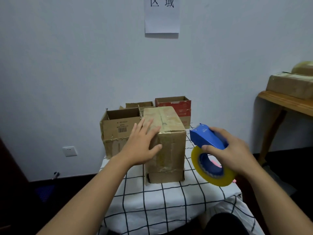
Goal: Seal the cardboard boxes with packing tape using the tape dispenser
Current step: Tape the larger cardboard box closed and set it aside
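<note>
A tall closed cardboard box (169, 150) stands on the checked tablecloth (160, 204), with tape along its top seam. My left hand (144, 145) lies flat against its top left edge, fingers straight on the lid and thumb on the front face. To the right of the box, my right hand (232, 153) grips a blue tape dispenser (205, 138) that carries a yellowish roll of packing tape (211, 178). The dispenser is held in the air, apart from the box, its blade end pointing up and left.
Behind the closed box stand three open boxes: a brown one (118, 131) at left, a smaller brown one (139, 105) behind it, and a red one (176, 106) at back right. A wooden side table (284, 102) at right bears a taped box (291, 85). The wall is close behind.
</note>
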Action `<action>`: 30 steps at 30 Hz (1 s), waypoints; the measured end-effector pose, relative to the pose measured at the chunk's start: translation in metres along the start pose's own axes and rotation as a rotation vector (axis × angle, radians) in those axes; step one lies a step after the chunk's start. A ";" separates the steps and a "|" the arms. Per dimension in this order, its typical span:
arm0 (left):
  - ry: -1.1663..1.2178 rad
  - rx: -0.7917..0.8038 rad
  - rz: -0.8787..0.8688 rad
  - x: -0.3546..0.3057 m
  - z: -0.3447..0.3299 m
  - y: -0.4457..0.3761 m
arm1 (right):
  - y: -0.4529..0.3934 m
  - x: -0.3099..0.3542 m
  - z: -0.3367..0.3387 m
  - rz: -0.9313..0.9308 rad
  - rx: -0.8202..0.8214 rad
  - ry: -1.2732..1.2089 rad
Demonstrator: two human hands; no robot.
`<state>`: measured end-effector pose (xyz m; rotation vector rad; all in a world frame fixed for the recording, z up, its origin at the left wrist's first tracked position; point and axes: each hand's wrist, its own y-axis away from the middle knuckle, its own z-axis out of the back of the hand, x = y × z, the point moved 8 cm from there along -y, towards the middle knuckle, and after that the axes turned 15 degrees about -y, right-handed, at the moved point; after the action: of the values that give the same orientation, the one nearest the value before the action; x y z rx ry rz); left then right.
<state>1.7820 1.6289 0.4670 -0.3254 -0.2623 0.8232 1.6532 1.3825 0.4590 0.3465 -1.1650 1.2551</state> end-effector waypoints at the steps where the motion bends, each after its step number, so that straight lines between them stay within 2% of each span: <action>1: 0.120 -0.068 0.056 -0.005 0.014 0.005 | 0.008 0.010 0.002 0.038 0.033 -0.049; 3: 0.434 -0.209 0.189 -0.012 0.040 0.019 | 0.023 0.028 0.000 0.111 0.109 -0.117; 4: 0.579 -0.205 0.248 -0.016 0.046 0.025 | 0.029 0.036 -0.004 0.142 0.150 -0.145; 7: 0.922 0.066 0.356 -0.037 0.039 0.040 | 0.043 0.053 -0.022 0.203 0.250 -0.237; 9: 1.092 0.162 0.420 -0.039 0.033 0.049 | 0.047 0.061 -0.035 0.228 0.288 -0.264; 12: 1.094 0.158 0.556 -0.015 0.025 0.063 | 0.048 0.068 -0.048 0.245 0.306 -0.317; 14: 1.129 0.279 0.645 -0.004 0.008 0.077 | 0.045 0.071 -0.054 0.240 0.325 -0.346; 17: 1.299 0.484 0.657 -0.006 -0.009 0.092 | 0.041 0.077 -0.063 0.241 0.358 -0.355; 23: 1.596 0.410 0.654 0.001 -0.005 0.090 | 0.032 0.087 -0.080 0.275 0.402 -0.339; 27: 1.631 0.368 0.643 0.013 -0.003 0.084 | 0.029 0.089 -0.086 0.282 0.432 -0.336; 30: 1.539 0.325 0.618 0.019 0.001 0.076 | 0.026 0.090 -0.090 0.293 0.473 -0.275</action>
<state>1.7432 1.6920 0.4405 -0.6514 1.4542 0.9756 1.6635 1.5094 0.4850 0.7373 -1.1680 1.7864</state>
